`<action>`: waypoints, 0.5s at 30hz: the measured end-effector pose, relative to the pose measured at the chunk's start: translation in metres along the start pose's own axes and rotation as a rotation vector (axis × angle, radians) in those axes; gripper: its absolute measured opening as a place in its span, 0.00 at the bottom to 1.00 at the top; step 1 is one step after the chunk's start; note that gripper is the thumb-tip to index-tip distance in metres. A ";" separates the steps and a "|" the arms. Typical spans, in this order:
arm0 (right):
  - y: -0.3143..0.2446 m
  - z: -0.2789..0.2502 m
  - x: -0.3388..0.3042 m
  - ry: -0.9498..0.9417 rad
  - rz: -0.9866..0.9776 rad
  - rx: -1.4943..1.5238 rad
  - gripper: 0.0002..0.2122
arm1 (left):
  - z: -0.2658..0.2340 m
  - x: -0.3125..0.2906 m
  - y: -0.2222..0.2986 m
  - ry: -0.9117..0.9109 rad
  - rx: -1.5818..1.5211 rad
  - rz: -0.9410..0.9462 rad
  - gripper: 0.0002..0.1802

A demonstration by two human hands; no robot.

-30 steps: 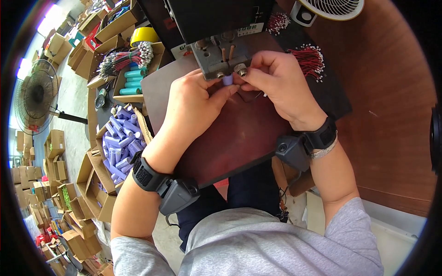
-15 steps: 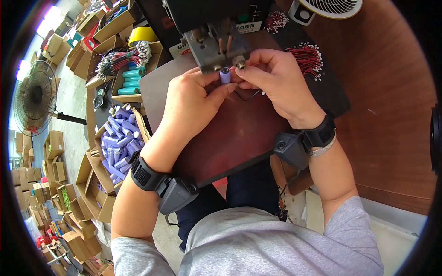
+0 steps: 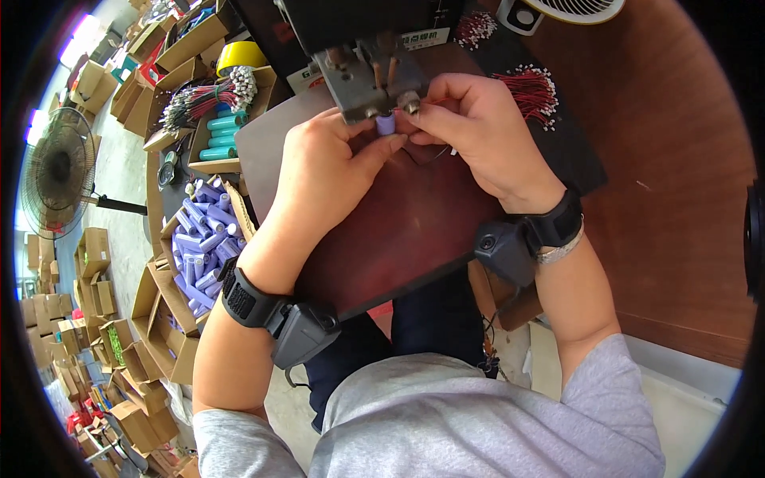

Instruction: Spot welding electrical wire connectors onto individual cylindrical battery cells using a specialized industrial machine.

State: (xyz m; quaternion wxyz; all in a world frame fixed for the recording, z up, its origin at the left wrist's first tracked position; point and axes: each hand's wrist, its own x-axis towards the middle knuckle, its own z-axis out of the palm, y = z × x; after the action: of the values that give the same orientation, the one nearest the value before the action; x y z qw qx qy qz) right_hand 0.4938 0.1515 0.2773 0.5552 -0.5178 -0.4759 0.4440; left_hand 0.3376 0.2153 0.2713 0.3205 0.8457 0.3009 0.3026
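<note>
Beneath the dark head of a spot welder [image 3: 370, 88], a small purple cylindrical battery cell [image 3: 386, 125] stands between the fingers of my left hand [image 3: 323, 163]. Its thumb and fingers pinch the cell from the left, and the cell's upper end is partly hidden at the welder's metal tips. My right hand [image 3: 490, 135] is closed just right of the cell, thumb and forefinger pinched by the right tip. A thin wire lead [image 3: 426, 162] trails below these fingers, with a small white end beside the palm. The pinched end of the lead is hidden.
At the left, an open carton holds many purple cells [image 3: 203, 247]. Beyond it, a box [image 3: 217, 166] carries teal cylinders and a bundle of wires [image 3: 211, 103]. Red wire leads [image 3: 530, 95] lie on the dark mat at right. A standing fan [image 3: 60, 163] is far left.
The purple cell has come up closer under the welder's tips, and its end face shows less. Both hands keep their pinch and have shifted slightly. The whole view has moved a little.
</note>
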 end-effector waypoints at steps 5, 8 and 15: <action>0.000 0.004 0.002 0.049 -0.036 0.038 0.06 | -0.002 0.000 0.002 -0.004 0.002 -0.099 0.11; 0.000 0.003 0.002 0.049 -0.046 0.030 0.06 | -0.002 0.001 0.002 -0.020 0.022 -0.059 0.11; 0.003 0.002 0.001 0.040 -0.053 0.055 0.06 | -0.001 -0.001 -0.003 -0.014 0.008 -0.043 0.12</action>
State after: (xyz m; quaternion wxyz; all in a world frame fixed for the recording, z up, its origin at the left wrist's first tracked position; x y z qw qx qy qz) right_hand 0.4916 0.1530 0.2744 0.5902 -0.4985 -0.4659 0.4315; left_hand 0.3356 0.2167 0.2693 0.3258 0.8424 0.3178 0.2886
